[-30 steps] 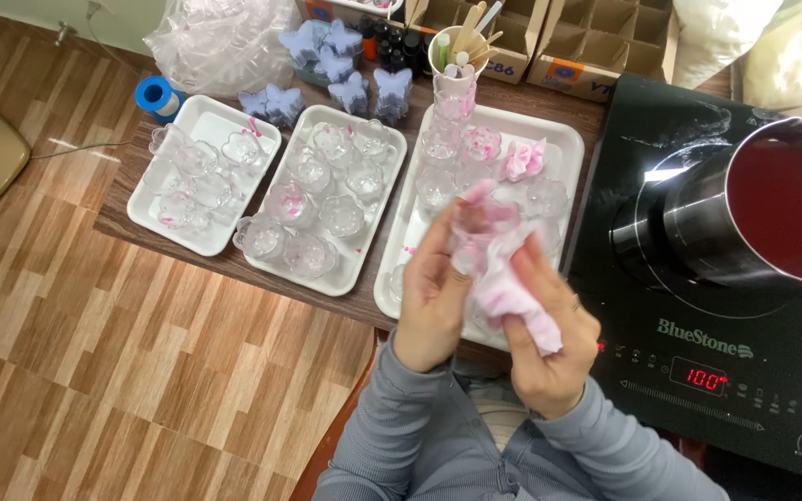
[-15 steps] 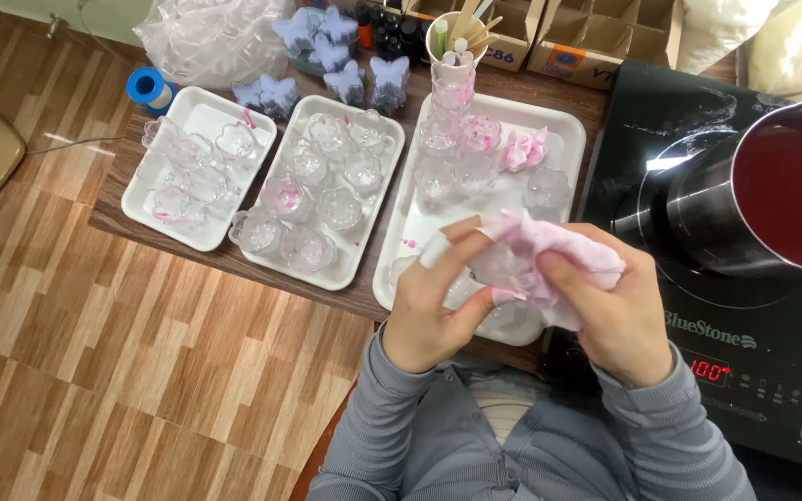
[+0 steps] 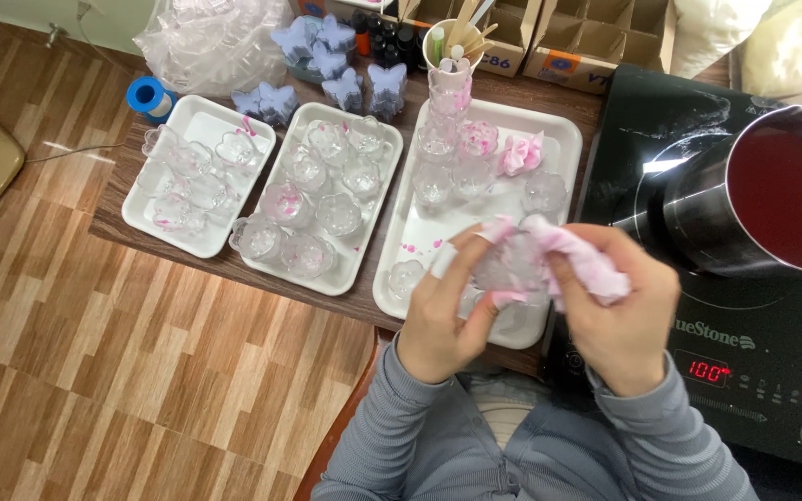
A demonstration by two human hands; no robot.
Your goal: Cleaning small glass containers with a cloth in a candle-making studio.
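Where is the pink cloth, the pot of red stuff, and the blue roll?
pink cloth (image 3: 579, 262), head view, on its bunched middle by the right hand.
pot (image 3: 698, 218), head view, on its steel side wall.
blue roll (image 3: 148, 96), head view, on its top.

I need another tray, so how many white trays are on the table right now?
3 white trays, side by side: left tray, middle tray, and right tray, its near end partly hidden behind the left hand and right hand.

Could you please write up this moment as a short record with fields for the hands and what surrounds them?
left hand: holds a clear mould
right hand: presses a pink-stained cloth against the mould
below hands: right tray, pink drips
other trays: middle tray and left tray, clear moulds
right side: pot of red liquid on a cooktop
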